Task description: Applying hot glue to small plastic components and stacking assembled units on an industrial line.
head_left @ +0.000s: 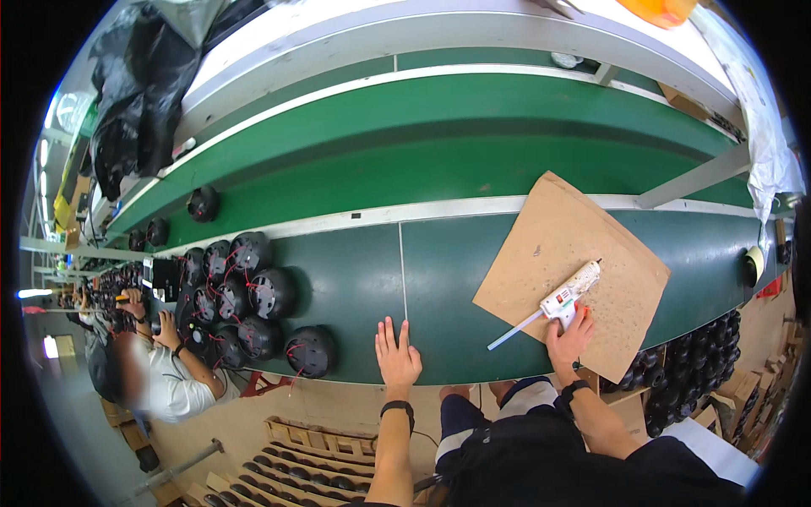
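My left hand [397, 359] lies flat on the dark green worktop [355, 262] near its front edge, fingers stretched out and holding nothing. My right hand [570, 342] is closed round the handle of a white hot glue gun [570, 296]. A pale glue stick [515, 329] juts from the gun's rear toward the lower left, and the nozzle points to the upper right. Beneath the gun is a brown cardboard sheet [524, 253], set at an angle and marked with small spots. Left of my left hand, nearest to it, stands a round black housing [310, 351] with a red wire.
Several more black housings [269, 293] with red wires cluster at the left. A few rest on the green conveyor belt [422, 169] beyond. A co-worker [169, 372] in white works at far left. A metal post [697, 179] and white shelf [439, 32] frame the back.
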`<state>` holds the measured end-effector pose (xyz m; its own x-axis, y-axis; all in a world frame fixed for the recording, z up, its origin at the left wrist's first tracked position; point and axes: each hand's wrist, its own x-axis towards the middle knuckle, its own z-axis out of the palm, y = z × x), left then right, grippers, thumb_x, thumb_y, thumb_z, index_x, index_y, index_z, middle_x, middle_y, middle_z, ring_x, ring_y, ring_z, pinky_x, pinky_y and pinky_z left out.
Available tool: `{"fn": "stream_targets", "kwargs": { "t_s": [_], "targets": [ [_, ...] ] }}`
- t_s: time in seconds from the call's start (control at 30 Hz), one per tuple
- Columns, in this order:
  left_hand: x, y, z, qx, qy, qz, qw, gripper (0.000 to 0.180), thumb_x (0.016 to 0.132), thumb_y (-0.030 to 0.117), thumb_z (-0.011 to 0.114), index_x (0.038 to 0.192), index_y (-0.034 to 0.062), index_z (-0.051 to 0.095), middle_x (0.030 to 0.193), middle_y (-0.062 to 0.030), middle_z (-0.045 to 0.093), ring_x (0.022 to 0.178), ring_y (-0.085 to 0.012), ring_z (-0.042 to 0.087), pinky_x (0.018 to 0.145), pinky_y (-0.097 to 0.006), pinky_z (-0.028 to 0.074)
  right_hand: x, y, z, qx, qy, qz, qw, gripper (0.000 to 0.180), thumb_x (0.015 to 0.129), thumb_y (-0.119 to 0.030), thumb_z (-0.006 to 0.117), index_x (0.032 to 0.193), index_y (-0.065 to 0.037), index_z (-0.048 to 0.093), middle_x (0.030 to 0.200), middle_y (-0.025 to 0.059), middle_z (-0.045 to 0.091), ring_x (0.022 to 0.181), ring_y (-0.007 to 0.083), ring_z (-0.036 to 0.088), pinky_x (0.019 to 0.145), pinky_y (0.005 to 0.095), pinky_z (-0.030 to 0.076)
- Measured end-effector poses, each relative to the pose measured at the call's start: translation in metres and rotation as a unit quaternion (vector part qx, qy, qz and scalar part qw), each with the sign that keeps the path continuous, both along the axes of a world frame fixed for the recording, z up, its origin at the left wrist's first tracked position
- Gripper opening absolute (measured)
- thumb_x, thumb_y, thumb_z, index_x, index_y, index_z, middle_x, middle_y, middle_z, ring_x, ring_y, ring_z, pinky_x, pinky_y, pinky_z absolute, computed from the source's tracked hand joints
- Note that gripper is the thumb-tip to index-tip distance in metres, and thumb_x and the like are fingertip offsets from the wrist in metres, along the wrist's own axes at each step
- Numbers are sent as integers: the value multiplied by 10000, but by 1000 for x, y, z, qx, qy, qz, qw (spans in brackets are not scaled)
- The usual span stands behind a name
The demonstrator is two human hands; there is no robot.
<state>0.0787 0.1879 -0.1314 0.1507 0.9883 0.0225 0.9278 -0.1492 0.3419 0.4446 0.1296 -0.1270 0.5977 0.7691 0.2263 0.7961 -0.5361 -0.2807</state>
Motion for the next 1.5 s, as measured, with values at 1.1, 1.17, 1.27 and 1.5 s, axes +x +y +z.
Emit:
{"fn": "stream_targets", "kwargs": {
  "t_s": [1.1, 1.17, 1.27, 1.5],
  "targets": [
    [10, 6, -1, 3, 70, -47, 996, 628, 872, 178, 406, 1493, 90, 390, 1601, -203, 240, 1469, -415, 222, 1182, -544, 198, 31, 38, -8, 11, 4, -210, 978, 299, 861, -180, 521, 1124, -43, 559, 1020, 184, 542, 965, 371, 547, 794, 465, 475],
    [14, 0, -1, -4, 78, -45, 996, 630, 873, 178, 405, 1497, 89, 384, 1604, -199, 236, 1473, -411, 218, 1184, -543, 195, 30, 35, -5, -5, 9, -219, 976, 297, 862, -179, 518, 1122, -41, 557, 1018, 182, 542, 965, 370, 544, 785, 462, 475],
    [31, -1, -5, 14, 82, 36, 996, 611, 867, 181, 418, 1468, 68, 398, 1605, -162, 256, 1488, -371, 211, 1189, -538, 176, 29, 37, -7, 7, 18, -212, 977, 295, 863, -175, 512, 1122, -41, 554, 1031, 179, 542, 960, 372, 539, 781, 461, 471],
    [57, 4, -10, 45, 92, 120, 987, 577, 897, 259, 397, 1430, 38, 408, 1593, -177, 274, 1483, -379, 220, 1185, -549, 170, 29, 37, -10, 15, 50, -205, 977, 312, 889, -188, 474, 1147, -32, 551, 1054, 223, 540, 990, 406, 542, 842, 479, 457]
  ]
}}
